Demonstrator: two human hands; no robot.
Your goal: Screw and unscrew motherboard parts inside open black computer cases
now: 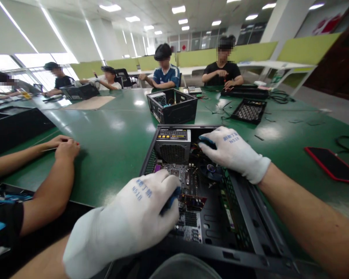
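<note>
An open black computer case (218, 250) lies in front of me, with a power supply (174, 151) at its far left corner and a CPU fan (211, 170) right of the middle. My left hand (142, 209), in a white glove, is bent over the circuit board, its fingers curled beside a small upright card (193, 202); what lies between them is hidden. Above the far right part of the case, near the cables beside the power supply, is my gloved right hand (228, 151), its fingers curled down and their tips partly hidden.
A second open case (174, 108) stands farther back. At the right lies a red-edged black tray (334, 164), with a black drive-bay panel (248, 110) beyond. A neighbour's bare hands (65, 147) rest at the left. Several people sit around the green table (104, 135).
</note>
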